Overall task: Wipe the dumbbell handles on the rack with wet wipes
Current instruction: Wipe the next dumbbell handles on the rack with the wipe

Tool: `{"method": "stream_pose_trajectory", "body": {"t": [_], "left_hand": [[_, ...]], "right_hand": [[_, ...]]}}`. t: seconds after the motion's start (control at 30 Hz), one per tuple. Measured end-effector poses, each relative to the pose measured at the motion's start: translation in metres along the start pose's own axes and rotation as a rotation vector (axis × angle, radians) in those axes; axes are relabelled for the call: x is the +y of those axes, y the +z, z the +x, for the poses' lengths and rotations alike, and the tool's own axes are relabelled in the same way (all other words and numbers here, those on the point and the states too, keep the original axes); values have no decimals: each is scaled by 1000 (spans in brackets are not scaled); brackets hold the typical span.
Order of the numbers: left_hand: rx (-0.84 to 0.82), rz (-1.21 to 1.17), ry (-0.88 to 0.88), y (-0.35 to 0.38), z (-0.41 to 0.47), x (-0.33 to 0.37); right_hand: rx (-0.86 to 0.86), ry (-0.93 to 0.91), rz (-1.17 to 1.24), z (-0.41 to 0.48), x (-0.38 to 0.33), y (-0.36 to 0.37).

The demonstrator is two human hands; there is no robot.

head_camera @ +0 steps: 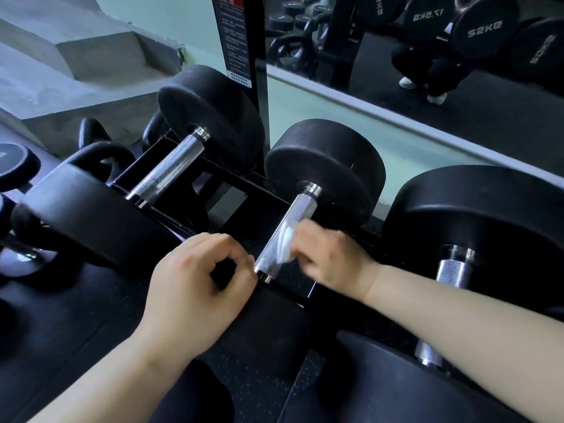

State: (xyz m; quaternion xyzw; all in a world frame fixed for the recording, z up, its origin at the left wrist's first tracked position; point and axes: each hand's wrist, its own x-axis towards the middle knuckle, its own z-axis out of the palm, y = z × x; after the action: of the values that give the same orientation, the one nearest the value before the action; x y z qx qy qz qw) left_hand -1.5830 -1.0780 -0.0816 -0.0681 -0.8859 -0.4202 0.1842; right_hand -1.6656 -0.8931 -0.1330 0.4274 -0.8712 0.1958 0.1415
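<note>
Three dumbbells side by side on a black rack [232, 181], knurled steel handles running away from the camera. Middle handle [293, 221] between the two hands.

Right hand [331, 256] blurred, pressed against the right side of that handle at its lower half. White wipe [287, 242] pinched between the right fingers [305, 236] and the steel, draped over the handle's right flank, crumpled, its lower corner hanging just below the fingertips. Fingers curled around the wipe, gripping it; how far they wrap under the bar, cannot tell.

Left hand [195, 285] resting on the near head [265, 328] of the same dumbbell, just left of the handle's near end. Left fingers [235, 251] bent inward into a loose fist, thumb tip almost at the chrome collar; holding nothing visible.

Far head [326, 166] of the middle dumbbell upright at the back. Left handle [171, 169] bare, well apart from both hands. Right handle [451, 273] partly hidden behind the right forearm. Mirror [427, 50] behind, reflecting more weights.
</note>
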Motion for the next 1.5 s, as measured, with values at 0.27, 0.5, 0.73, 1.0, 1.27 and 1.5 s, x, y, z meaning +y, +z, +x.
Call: {"method": "stream_pose_trajectory", "body": {"t": [0.27, 0.5, 0.73, 1.0, 1.27, 1.5], "left_hand": [[-3, 4, -8, -1, -1, 0], [7, -35, -13, 0, -1, -1], [-203, -140, -107, -7, 8, 3], [-79, -199, -250, -23, 31, -7], [-279, -92, -352, -26, 78, -35], [-470, -29, -346, 21, 110, -42]], "right_hand": [[7, 107, 82, -4, -18, 8], [-187, 537, 607, 18, -17, -36], [-260, 640, 884, 33, -49, -74], [38, 978, 650, 37, -90, -67], [314, 1254, 393, 12, -147, -20], [599, 1202, 329, 9, -149, 5]]}}
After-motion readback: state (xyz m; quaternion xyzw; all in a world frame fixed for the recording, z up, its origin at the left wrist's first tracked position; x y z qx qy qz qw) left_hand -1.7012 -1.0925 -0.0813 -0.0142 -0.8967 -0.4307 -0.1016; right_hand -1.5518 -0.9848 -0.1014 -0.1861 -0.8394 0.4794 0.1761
